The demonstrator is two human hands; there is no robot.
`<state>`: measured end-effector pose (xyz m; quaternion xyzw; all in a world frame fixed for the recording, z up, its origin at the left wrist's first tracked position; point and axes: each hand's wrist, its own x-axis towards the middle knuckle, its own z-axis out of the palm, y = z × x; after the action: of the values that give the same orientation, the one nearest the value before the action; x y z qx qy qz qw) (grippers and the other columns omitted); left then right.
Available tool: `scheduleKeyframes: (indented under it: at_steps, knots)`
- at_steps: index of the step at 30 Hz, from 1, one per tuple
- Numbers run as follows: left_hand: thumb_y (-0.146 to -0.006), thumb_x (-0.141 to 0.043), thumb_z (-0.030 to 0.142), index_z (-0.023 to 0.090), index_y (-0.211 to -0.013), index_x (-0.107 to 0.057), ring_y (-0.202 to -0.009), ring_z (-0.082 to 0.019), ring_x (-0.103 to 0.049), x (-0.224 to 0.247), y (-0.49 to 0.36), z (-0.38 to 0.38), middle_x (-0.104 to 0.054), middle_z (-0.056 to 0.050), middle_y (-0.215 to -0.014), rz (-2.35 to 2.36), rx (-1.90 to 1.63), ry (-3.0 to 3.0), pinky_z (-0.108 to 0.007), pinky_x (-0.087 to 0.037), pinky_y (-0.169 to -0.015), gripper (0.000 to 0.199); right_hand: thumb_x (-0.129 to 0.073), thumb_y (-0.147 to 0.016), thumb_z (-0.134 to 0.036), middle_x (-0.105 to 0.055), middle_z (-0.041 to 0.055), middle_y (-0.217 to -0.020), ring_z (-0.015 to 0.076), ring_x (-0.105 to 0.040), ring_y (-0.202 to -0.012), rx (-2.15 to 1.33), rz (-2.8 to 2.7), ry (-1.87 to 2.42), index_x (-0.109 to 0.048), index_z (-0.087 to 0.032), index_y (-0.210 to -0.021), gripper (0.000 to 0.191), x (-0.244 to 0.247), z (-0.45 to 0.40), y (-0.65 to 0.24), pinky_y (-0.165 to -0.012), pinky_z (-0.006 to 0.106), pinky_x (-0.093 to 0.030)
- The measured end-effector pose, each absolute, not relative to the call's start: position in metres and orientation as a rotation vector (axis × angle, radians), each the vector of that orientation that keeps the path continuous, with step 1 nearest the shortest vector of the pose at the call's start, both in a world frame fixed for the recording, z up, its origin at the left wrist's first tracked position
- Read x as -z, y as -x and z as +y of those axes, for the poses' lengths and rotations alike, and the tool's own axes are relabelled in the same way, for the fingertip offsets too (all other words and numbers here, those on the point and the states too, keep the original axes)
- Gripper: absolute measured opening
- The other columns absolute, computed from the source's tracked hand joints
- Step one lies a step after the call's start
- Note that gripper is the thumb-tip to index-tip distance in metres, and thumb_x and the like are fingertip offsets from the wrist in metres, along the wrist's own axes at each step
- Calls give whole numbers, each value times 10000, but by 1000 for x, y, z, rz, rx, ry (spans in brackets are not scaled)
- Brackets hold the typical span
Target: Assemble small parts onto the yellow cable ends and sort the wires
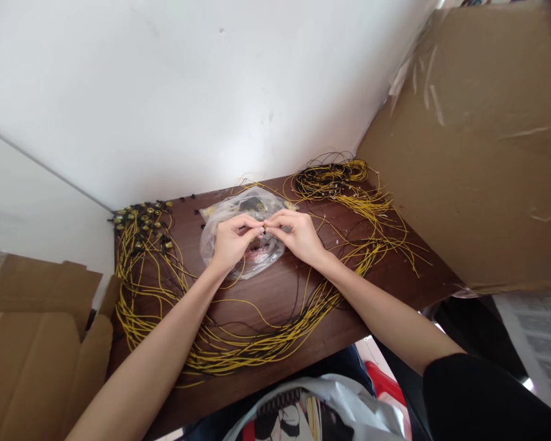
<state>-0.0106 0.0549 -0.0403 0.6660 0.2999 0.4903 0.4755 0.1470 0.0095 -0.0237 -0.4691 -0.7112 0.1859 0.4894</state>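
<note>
My left hand (234, 240) and my right hand (297, 234) meet at the middle of the table, fingertips pinched together around a small dark and yellow piece (264, 229), mostly hidden by the fingers. Beneath them lies a clear plastic bag (211, 245) with small parts inside. A long bundle of yellow and black wires (239, 361) curves along the table's front, below my forearms. At its left end is a cluster of black and yellow connectors (149, 217).
Another coil of yellow and black wires (326, 180) rests at the back right of the brown table (183, 211). A large cardboard box (477, 153) stands at the right, an open carton (32, 361) at the left. A white wall (211, 92) rises behind.
</note>
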Motion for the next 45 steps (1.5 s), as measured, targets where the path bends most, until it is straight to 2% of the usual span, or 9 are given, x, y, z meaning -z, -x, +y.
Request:
scheduleKeyframes:
  at_steps: [5,11,16,20,27,33,37,42,45]
  knots:
    - [-672,-696,206,123,-713,-659,-589,-107,-597,39,8,54,-643,-24,-708,781,-1161,-1564,-244,-511,-594,100,-608,-786,-155,-677,44,-788,138,-610,-715,-447,-1732,1186,-668,-154,-748,71,24,12,-148,-694,274,-472]
    - [-692,-674,231,135,-859,-654,-715,-124,-612,38,7,54,-660,-46,-854,825,-1176,-1504,-243,-532,-650,193,-569,-795,-171,-654,31,-832,132,-588,-728,-458,-1714,1200,-612,-161,-965,176,22,12,-150,-684,265,-463]
    - [-746,-615,241,149,-920,-682,-754,-131,-614,41,10,58,-669,-59,-919,872,-1143,-1637,-232,-509,-674,208,-476,-783,-103,-618,31,-801,145,-542,-754,-368,-1924,1162,-602,-170,-810,145,19,10,-153,-711,282,-430]
    - [-761,-596,238,153,-906,-690,-805,-138,-608,43,11,60,-669,-56,-916,888,-1154,-1699,-221,-487,-681,193,-477,-824,-141,-633,46,-840,173,-526,-836,-297,-2211,1097,-620,-178,-849,149,20,10,-154,-796,320,-384]
    - [-765,-589,226,152,-888,-688,-824,-142,-606,42,10,60,-662,-51,-899,877,-1148,-1726,-235,-492,-712,174,-484,-885,-219,-654,51,-822,167,-541,-802,-237,-2352,1146,-647,-166,-877,172,22,8,-149,-780,319,-330]
    - [-761,-587,235,151,-885,-689,-834,-153,-616,42,9,59,-668,-59,-915,880,-1127,-1721,-259,-500,-743,182,-522,-869,-210,-650,67,-844,183,-553,-857,-255,-2380,1168,-676,-177,-934,170,29,6,-142,-815,338,-350]
    - [-762,-586,229,153,-883,-690,-823,-146,-614,42,9,59,-668,-57,-913,876,-1135,-1731,-251,-500,-737,177,-547,-847,-199,-638,65,-841,182,-547,-842,-262,-2346,1186,-659,-160,-880,123,31,6,-139,-808,327,-381]
    - [-764,-590,226,153,-898,-688,-814,-141,-613,45,10,61,-660,-56,-914,862,-1139,-1720,-243,-498,-721,181,-539,-846,-206,-624,70,-839,172,-536,-821,-311,-2231,1186,-603,-137,-833,95,24,5,-141,-760,299,-416]
    - [-765,-600,232,160,-901,-688,-833,-145,-613,47,10,62,-659,-56,-919,845,-1141,-1705,-248,-498,-733,177,-536,-843,-209,-643,47,-786,145,-565,-725,-459,-2024,1229,-611,-138,-841,104,19,6,-146,-678,267,-435]
